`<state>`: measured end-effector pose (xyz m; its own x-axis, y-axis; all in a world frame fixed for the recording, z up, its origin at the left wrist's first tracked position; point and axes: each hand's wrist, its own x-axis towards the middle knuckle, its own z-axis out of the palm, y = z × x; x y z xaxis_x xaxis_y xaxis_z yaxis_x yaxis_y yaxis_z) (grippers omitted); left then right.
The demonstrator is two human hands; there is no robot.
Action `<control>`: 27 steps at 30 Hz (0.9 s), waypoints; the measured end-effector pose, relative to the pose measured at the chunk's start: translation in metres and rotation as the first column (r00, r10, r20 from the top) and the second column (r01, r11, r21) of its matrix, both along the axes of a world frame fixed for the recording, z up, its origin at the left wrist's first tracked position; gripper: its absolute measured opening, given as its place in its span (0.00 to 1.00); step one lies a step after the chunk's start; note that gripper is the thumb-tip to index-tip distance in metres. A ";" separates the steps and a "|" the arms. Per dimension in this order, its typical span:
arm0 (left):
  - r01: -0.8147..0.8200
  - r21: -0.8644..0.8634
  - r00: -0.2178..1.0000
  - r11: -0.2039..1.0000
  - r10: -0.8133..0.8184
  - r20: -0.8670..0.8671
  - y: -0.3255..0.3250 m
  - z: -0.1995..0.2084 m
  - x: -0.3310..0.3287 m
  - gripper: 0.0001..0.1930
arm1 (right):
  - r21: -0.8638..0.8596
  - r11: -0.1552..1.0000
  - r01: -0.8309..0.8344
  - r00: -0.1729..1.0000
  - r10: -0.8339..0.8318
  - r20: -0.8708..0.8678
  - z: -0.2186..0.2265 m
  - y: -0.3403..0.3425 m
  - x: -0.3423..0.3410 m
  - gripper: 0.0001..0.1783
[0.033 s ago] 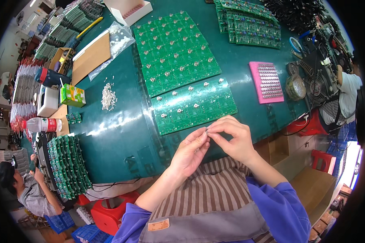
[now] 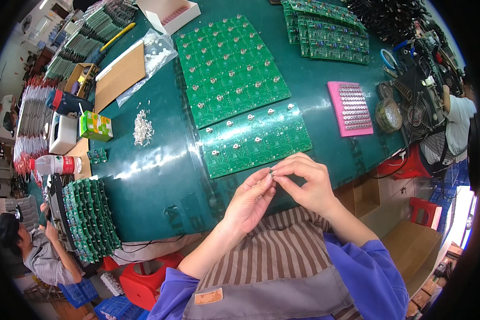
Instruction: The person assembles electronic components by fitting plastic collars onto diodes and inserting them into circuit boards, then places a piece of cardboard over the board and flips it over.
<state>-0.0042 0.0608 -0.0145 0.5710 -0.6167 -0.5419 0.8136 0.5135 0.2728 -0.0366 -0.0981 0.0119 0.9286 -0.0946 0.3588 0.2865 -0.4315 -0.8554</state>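
My left hand and my right hand meet at the table's near edge, both closed in a pinch. Between the fingertips is a small metallic component, mostly covered by the fingers. Just beyond them lies a green circuit board, with round metal components standing in its far row and two in the row nearer me. Farther off, several similar green boards lie edge to edge, fitted with the same kind of round parts. On the right, a pink foam block holds rows of small round metal parts.
A pile of small white pieces lies left of the boards. Farther left are a green carton, a bottle and stacked boards. More populated boards sit at the far right, near a tape roll. Two other people sit nearby.
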 end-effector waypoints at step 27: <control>0.033 0.007 0.999 0.999 -0.033 -0.028 0.008 0.003 -0.002 0.11 | -0.310 0.950 0.041 0.981 -0.097 -0.169 -0.003 -0.037 0.062 0.03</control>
